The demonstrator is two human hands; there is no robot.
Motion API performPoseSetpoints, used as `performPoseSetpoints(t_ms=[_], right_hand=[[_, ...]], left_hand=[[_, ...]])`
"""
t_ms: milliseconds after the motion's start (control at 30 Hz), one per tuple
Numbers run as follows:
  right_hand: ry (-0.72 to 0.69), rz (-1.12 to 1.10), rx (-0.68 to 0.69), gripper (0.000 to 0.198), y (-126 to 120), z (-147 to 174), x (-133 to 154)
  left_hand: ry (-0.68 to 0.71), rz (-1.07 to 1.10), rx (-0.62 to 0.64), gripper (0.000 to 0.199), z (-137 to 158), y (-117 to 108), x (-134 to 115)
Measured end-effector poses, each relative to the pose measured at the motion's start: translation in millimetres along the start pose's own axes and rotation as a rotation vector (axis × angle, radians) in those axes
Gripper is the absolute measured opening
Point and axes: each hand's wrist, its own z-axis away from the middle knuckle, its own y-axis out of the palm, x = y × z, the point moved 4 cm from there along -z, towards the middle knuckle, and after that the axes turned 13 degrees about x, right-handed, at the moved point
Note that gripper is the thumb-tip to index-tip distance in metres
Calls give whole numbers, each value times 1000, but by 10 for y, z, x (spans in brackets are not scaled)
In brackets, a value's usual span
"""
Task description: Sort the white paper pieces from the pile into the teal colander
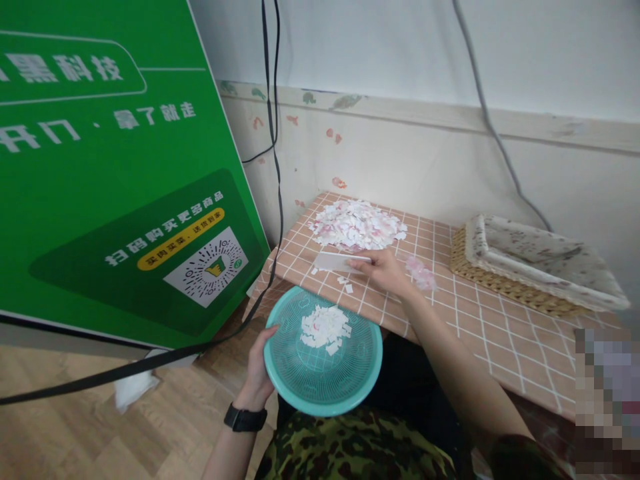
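My left hand [261, 365] grips the left rim of a teal plastic colander [324, 404], its thumb over the edge. The colander is held just below the table's front edge, and a small heap of white paper scraps [325, 328] lies in it. Over the table, my right hand [383, 272] is closed on a flat, whitish, card-like scraper [333, 261]. Behind the scraper lies a large pile of white and pinkish paper scraps [357, 223]. A few loose scraps [345, 285] lie between the scraper and the table edge.
A checked brown tablecloth [480, 327] covers the table. On the right stands a cloth-lined wicker basket [510, 290]. Some pinkish scraps [421, 273] lie near my right wrist. A green cabinet [125, 180] stands left, with a black cable [278, 200] hanging beside it.
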Motion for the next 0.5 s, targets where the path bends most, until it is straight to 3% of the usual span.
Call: performPoseSetpoints(t_ms=[133,233,500], right_hand=[[-86,-46,-43,28,20,-98,22],[-106,-41,-2,24,94,-135,15],[-42,-61,156,23,47,279,-7]], left_hand=[[-13,-6,-9,22,12,19,-3],[-14,-22,-29,22,19,28,-12],[-21,-19,-23,23,28,34,-6]])
